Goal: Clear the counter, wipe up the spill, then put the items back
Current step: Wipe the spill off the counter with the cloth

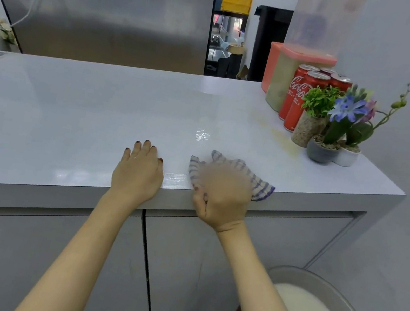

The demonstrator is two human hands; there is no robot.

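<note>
Bunching checked cloth point(261, 185) in grip of right hand point(222, 194), left hand point(137, 174) flat; plants point(321, 99) in pots point(321, 151).

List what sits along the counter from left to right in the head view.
left hand → checked cloth under the right hand → cola cans → white flower pot

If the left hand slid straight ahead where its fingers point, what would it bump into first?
The left hand meets nothing on the counter as far as shown; past its far edge probably the steel fridge.
</note>
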